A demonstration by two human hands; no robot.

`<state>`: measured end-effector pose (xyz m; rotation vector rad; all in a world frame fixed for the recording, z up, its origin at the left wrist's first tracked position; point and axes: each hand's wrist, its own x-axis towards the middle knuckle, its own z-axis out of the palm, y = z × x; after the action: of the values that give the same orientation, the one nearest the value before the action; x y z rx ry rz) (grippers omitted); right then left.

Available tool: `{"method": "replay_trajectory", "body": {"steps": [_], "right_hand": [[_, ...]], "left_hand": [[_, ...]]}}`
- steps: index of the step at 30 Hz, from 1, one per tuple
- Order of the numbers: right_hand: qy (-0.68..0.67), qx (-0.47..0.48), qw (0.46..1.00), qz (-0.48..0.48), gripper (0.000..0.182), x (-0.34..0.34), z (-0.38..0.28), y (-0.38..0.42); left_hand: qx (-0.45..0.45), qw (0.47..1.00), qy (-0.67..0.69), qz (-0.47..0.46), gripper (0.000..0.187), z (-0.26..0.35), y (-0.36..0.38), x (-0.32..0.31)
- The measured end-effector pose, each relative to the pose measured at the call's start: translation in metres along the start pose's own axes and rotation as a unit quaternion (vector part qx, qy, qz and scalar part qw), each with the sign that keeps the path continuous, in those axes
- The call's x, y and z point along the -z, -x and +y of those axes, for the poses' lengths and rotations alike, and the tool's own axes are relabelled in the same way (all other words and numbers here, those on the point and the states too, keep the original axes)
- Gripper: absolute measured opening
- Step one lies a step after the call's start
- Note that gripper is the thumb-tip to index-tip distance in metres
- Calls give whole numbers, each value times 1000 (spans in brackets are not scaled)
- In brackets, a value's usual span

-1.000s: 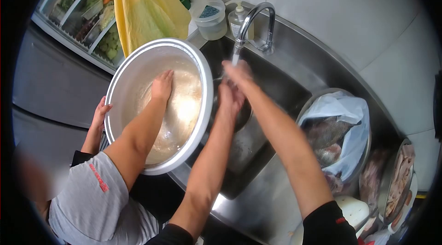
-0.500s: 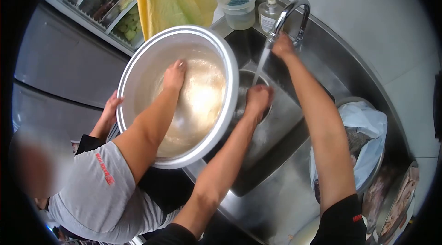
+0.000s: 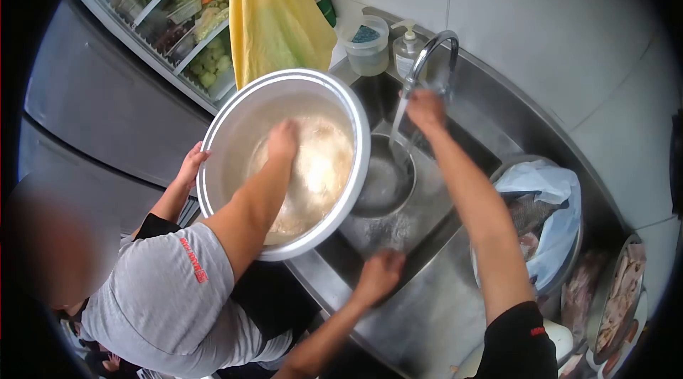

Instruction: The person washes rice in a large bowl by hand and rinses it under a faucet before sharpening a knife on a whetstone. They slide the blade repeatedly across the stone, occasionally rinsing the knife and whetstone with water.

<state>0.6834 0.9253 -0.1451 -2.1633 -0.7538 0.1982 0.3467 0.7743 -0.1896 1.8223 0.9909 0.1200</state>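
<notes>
My left hand (image 3: pixel 380 276) is low over the near side of the sink, its fingers curled and blurred; anything inside them is hidden. Beside the running faucet (image 3: pixel 435 48) is my right hand (image 3: pixel 425 108), its fingers smeared by motion. Water falls from the faucet into a round metal pot (image 3: pixel 380 190) in the sink basin (image 3: pixel 434 187). To the left, a co-worker in a grey shirt (image 3: pixel 160 293) steadies a large white tub (image 3: pixel 356 158) by its rim with one hand and has the other inside it, over cloudy liquid.
A soap bottle (image 3: pixel 408 54) and plastic container (image 3: pixel 368 59) stand behind the sink. A yellow bag (image 3: pixel 274 23) hangs beside a glass-door fridge (image 3: pixel 174 16). At right are a bowl with a plastic bag (image 3: pixel 558 226) and a tray of meat (image 3: pixel 622 290).
My left hand has moved from over the pot toward the near edge of the sink. My right hand stays near the faucet. The view has shifted, and the co-worker's hand still works inside the tub.
</notes>
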Motion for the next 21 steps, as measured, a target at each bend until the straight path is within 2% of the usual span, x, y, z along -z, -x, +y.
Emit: {"method": "replay_trajectory", "body": {"steps": [1, 2, 3, 6, 7, 10, 11, 12, 13, 14, 17, 21], "right_hand": [[-31, 13, 999, -1, 22, 15, -6, 1], [25, 70, 997, 28, 22, 7, 14, -19], [17, 84, 996, 13, 22, 18, 10, -17], [10, 106, 994, -35, 25, 61, -4, 19], [13, 103, 991, -88, 27, 84, -19, 38], [-12, 234, 972, -31, 11, 117, -19, 85], [-43, 229, 971, -59, 14, 135, -23, 106], [33, 234, 969, -73, 17, 154, -29, 126], [83, 196, 969, -127, 21, 182, -49, 151], [129, 220, 956, -145, 21, 204, -59, 171], [123, 336, 933, -28, 21, 270, -96, 225], [144, 400, 897, 118, 24, 370, -186, 276]], "left_hand": [[-4, 1000, -12, -15, 33, -2, 18, 2], [-7, 999, -24, -30, 33, -5, 37, 3], [-21, 996, -68, -49, 33, -6, 54, 7], [9, 994, -68, -83, 34, -1, 78, 12], [-2, 994, -67, -81, 34, -3, 83, 11], [-40, 992, -86, -86, 34, -12, 92, 9], [-48, 990, -101, -90, 35, -11, 94, 10], [-56, 987, -115, -94, 35, -8, 97, 11], [-65, 985, -128, -99, 36, -6, 100, 13], [-72, 982, -141, -104, 36, -6, 103, 14], [-84, 979, -140, -121, 34, 6, 116, 24], [-100, 968, -178, -149, 42, 6, 137, 30]]}}
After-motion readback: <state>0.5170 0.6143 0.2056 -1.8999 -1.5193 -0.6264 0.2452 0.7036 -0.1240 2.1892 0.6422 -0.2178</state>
